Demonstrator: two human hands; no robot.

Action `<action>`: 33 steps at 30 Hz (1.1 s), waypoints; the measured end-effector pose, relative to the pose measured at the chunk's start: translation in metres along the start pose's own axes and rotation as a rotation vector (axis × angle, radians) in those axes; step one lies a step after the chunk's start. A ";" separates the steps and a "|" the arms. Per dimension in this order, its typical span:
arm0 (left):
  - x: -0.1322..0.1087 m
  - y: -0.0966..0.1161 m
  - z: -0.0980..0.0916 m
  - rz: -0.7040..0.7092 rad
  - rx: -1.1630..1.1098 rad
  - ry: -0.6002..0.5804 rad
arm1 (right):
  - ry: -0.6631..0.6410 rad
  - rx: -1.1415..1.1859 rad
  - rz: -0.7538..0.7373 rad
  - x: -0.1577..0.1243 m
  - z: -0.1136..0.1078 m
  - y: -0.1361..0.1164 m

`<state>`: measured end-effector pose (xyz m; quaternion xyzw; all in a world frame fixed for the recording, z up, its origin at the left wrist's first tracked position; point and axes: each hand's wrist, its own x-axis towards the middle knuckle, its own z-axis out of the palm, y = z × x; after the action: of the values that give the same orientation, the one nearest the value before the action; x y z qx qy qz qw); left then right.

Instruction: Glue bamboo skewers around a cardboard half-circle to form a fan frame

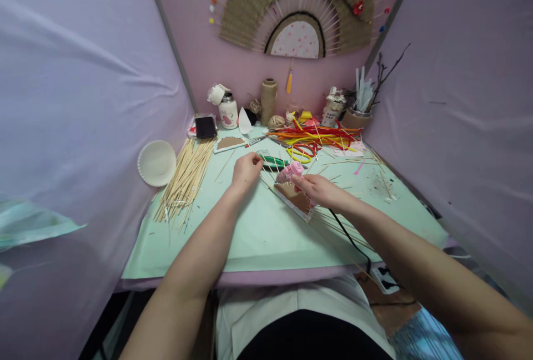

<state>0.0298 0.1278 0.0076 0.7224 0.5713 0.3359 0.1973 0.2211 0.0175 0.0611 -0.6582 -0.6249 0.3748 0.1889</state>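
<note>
A brown half-round cardboard piece [292, 196] with a pale edge lies mid-table, and thin wooden sticks fan out from its curved side. My right hand [318, 189] is closed on a pink glue gun [295, 169] above the cardboard, with a black cord trailing below the wrist. Left of the piece, my left hand [247, 170] has its fingertips pinched together at the end of a thin stick. Just behind, green-handled pliers [273, 163] rest on the table, partly crossed by sticks.
A pile of sticks [187, 177] and a white paper plate [157, 163] are at the left. Scissors [298, 153], red and yellow fuzzy stems [316, 137], a twine spool [268, 102] and jars stand or lie behind. A decorated fan [245, 13] hangs on the wall.
</note>
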 end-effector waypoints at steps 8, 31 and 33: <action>0.000 0.000 0.000 -0.005 -0.001 -0.004 | 0.001 -0.014 0.005 0.001 0.001 0.001; -0.004 0.003 0.001 0.028 0.067 -0.019 | 0.019 0.065 -0.002 -0.025 -0.016 0.004; -0.004 0.003 0.002 0.032 0.071 -0.025 | 0.061 0.116 -0.041 -0.042 -0.022 0.008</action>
<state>0.0324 0.1231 0.0072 0.7420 0.5689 0.3096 0.1733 0.2450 -0.0198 0.0804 -0.6443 -0.6097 0.3861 0.2531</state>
